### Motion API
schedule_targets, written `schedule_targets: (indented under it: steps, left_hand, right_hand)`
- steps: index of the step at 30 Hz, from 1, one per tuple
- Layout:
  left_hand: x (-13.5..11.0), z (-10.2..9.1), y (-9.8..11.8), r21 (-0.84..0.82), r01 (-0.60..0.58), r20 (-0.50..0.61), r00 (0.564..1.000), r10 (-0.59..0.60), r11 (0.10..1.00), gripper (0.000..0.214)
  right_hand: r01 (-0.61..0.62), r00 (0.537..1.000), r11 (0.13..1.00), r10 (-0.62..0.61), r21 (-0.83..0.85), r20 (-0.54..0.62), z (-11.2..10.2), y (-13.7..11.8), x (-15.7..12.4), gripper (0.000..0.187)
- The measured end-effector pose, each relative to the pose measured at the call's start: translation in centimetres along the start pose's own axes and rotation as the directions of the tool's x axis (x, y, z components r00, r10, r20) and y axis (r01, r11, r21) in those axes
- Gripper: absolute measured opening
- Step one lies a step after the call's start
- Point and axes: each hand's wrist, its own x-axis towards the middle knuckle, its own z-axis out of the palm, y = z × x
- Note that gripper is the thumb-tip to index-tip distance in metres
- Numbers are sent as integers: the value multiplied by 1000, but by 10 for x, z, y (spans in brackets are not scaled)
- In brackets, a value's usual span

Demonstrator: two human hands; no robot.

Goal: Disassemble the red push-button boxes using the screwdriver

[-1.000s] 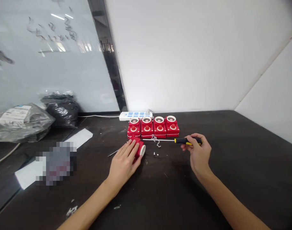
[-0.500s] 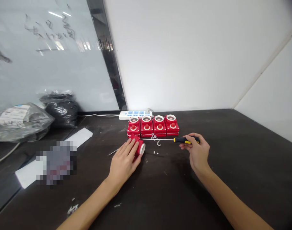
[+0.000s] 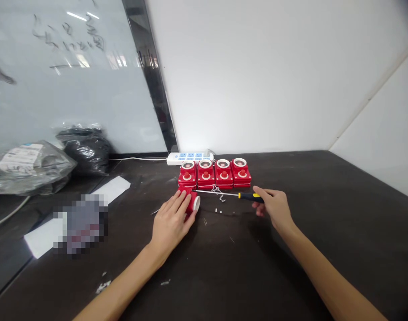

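Observation:
My left hand (image 3: 168, 223) is closed over a red alarm box (image 3: 192, 204) that lies tipped on its side, its white round rim facing right. My right hand (image 3: 278, 208) grips a screwdriver (image 3: 250, 197) by the end of its black and yellow handle. The long shaft runs left, nearly level, and its tip meets the upper side of the box near my left fingertips. Whether the tip sits in a screw is too small to see. Behind stand several similar red boxes (image 3: 223, 174) in a row, with white rims and red knobs upward.
A white power strip (image 3: 174, 158) lies behind the row. White string (image 3: 218, 191) and small scraps (image 3: 216, 210) lie in front of it. A thin metal rod (image 3: 154, 211) pokes out left of my left hand. White paper (image 3: 118, 186) and plastic bags (image 3: 86, 149) are at left.
My right hand and the screwdriver have shifted slightly left, and its handle sits a little lower. The right fingers have changed their hold. My left hand stays on the red alarm box.

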Motion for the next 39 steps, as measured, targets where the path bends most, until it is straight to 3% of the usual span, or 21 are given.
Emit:
schedule_targets:
  steps: [4, 7, 14, 24, 32, 39]
  left_hand:
    - [0, 1, 0, -11, 15, 1, 1000, -15, 1000, 35]
    - [-1, 1, 1, -17, 27, 3, 1000, -27, 999, 35]
    - [-1, 1, 1, -26, 34, -14, 999, -34, 999, 37]
    - [1, 0, 2, -22, 27, -34, 999, -27, 999, 36]
    - [0, 1, 1, 11, 19, -25, 1000, -18, 1000, 37]
    - [-1, 1, 0, 11, 13, -20, 1000, -13, 1000, 37]
  right_hand:
    - [24, 1000, 979, -22, -203, 9, -4, -2, 1, 50]
    - [3, 1000, 976, -2, -217, 1, -4, -5, 2, 47]
    - [144, 986, 959, -118, -246, 116, -9, -6, 8, 42]
    - [9, 987, 962, 35, -272, 157, -12, 1, 4, 39]
    - [4, 981, 966, 46, -257, 187, -10, 3, 6, 38]
    - [32, 954, 966, 48, -257, 297, -12, -6, 3, 48]
